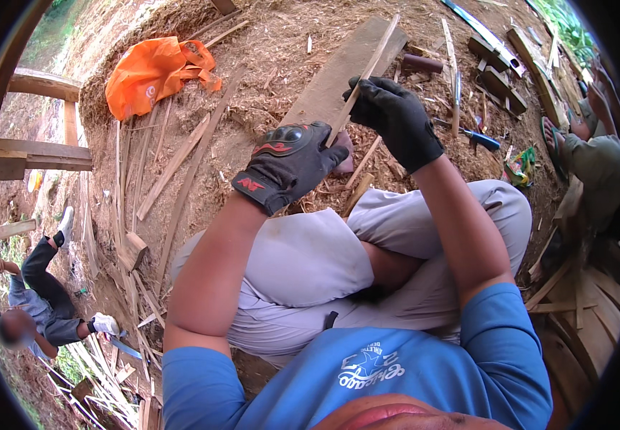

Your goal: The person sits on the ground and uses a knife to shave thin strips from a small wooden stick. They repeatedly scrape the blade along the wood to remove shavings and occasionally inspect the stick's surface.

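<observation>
Strip: one thin, pale length of wood (376, 56), held aslant in front of the person, its far end up and to the right, its near end at the left hand.
Left hand: black glove (288, 163) with red trim and a hard knuckle guard; thumb and fingers closed on the near end of the strip.
Right hand: black glove (394, 118), plain; thumb and fingertips pinching the strip further up, just beyond the left hand.
Board: one broad, flat plank (335, 80) on the ground beyond the hands, behind the strip; whether the two touch, cannot tell.
Cylinder: one, dark brown (422, 64), lying just right of the board's far end.
Tool: one, blue handle (483, 140), on the ground to the right of the right hand.
Wrapper: one, green and crumpled (522, 167), near the blue handle.
Blocks: two, dark wood (503, 91), at the upper right.
Bag: one, bright orange (148, 77), crumpled on the ground at the upper left.
Offcuts: long narrow lengths (186, 197) left of the person; a pale heap (98, 380) at the lower left.
Ground: brown, strewn with shavings.
Persons: one at the far left in dark trousers (39, 265) and white shoes; another, partly seen, at the right edge (597, 159).
</observation>
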The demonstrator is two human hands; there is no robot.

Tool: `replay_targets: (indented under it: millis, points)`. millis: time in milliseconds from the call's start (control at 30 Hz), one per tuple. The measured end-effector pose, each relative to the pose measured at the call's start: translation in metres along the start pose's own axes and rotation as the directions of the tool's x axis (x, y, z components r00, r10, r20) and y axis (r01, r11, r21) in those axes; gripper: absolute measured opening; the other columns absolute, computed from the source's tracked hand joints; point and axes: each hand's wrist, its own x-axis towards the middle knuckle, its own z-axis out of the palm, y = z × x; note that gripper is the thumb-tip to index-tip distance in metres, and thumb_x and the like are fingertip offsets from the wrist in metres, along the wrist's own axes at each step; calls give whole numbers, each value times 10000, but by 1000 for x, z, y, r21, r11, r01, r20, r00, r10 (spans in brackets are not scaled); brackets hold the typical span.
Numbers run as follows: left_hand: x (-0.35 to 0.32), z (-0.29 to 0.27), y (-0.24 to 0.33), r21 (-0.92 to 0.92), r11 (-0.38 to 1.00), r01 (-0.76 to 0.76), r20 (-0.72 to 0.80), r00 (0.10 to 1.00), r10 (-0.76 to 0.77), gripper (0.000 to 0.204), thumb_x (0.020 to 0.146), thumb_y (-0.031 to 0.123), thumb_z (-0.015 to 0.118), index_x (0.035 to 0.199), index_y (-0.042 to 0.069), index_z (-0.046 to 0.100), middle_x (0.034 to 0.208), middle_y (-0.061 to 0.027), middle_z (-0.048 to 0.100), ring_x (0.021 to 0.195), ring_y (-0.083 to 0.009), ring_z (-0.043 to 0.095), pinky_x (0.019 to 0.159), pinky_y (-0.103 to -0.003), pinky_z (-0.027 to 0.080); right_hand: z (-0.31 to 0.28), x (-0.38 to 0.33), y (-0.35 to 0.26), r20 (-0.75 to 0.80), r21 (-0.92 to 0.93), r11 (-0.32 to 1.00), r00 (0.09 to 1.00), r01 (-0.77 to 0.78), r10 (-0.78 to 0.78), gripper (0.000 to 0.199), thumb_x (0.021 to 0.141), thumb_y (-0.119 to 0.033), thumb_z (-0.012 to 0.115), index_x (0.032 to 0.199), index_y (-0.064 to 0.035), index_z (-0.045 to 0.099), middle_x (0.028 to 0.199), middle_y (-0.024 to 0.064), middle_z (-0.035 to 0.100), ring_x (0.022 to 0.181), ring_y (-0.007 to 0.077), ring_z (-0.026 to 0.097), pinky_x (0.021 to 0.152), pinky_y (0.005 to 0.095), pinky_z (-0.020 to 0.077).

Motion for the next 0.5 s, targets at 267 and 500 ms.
replay_targets:
  millis: [267, 500]
  points:
    - [-4, 0, 0, 291, 954, 74, -216, 976, -10, 344, 1073, 356, 538, 1082, 46, 687, 880, -208, 728, 817, -431, 708, 749, -532, 548, -4, 5, 23, 12, 137, 976, 986, -168, 168, 354, 1040, -174, 654, 1309, 55, 642, 1124, 180, 739, 1014, 300, 753, 908, 407, 635]
    - [-21, -24, -15, 374, 917, 141, -342, 940, -5, 314, 1081, 354, 527, 1098, 105, 718, 865, -175, 724, 822, -394, 712, 747, -512, 553, 0, 11, 38, 139, 35, 959, 951, -282, 275, 339, 1043, -190, 653, 1287, 44, 642, 1085, 165, 747, 961, 272, 752, 870, 373, 623]
